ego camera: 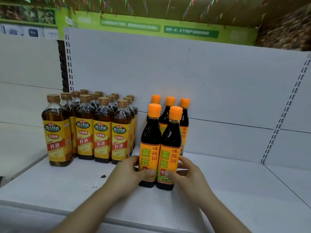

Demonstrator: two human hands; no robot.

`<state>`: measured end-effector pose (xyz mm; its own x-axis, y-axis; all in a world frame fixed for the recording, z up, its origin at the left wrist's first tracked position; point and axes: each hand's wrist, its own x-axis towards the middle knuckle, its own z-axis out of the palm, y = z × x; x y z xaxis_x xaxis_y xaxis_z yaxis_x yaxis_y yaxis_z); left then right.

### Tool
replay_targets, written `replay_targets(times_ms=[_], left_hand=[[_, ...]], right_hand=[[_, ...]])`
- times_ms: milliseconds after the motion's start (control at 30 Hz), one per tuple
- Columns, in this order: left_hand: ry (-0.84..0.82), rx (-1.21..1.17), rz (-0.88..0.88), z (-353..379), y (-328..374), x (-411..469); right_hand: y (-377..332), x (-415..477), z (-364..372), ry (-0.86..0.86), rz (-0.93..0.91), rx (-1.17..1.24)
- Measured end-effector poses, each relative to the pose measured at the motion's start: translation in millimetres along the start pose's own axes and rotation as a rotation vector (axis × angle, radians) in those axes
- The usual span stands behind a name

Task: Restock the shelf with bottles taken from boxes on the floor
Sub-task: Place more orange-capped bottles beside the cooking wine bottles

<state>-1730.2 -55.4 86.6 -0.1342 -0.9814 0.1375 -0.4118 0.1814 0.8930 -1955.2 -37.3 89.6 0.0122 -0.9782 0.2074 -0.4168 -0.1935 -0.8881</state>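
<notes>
Shelf (235, 190): one white deck, closed behind by a white back panel (202, 81).
Cooking-wine bottles (102, 132): amber, with tan caps and yellow labels. You can count thirteen caps, packed in rows at the back left corner of the deck, four of them in the front row. The rearmost overlap, so some may be hidden.
Soy bottles (165, 117): dark, with orange caps and orange labels, five in all, upright, just right of the cooking-wine block. Three stand in a row against the back panel and two stand in front of them, near the middle of the deck.
Left front bottle (149, 137): touches its neighbour side to side; its base appears to sit on the deck.
Right front bottle (170, 140): the same, on the right of the pair.
Left hand (129, 172): yours is clamped low on the left front bottle, fingers curled round its outer side and thumb across the lower label.
Right hand (188, 174): yours is clamped low on the right front bottle in mirror fashion, thumb across its lower label.
Specks (103, 176): a few brown crumbs on the deck, left of your left hand.
Signs (191, 32): two, green with white writing, above the back panel.
</notes>
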Motion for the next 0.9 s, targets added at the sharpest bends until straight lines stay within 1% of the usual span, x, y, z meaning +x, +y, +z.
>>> replay_targets(times_ms=[267, 367, 567, 900], left_hand=[[0.012, 0.045, 0.018, 1, -3, 19], [0.027, 0.097, 0.016, 3, -3, 24], [0.059, 0.17, 0.031, 9, -2, 33], [0.087, 0.183, 0.001, 11, -5, 58]], right_hand=[[-2, 15, 3, -0.002, -0.011, -0.048], [-1, 20, 4, 0.012, -0.018, -0.057], [4, 32, 9, 0.047, 0.014, -0.039], [10, 54, 18, 0.11, 0.044, -0.022]])
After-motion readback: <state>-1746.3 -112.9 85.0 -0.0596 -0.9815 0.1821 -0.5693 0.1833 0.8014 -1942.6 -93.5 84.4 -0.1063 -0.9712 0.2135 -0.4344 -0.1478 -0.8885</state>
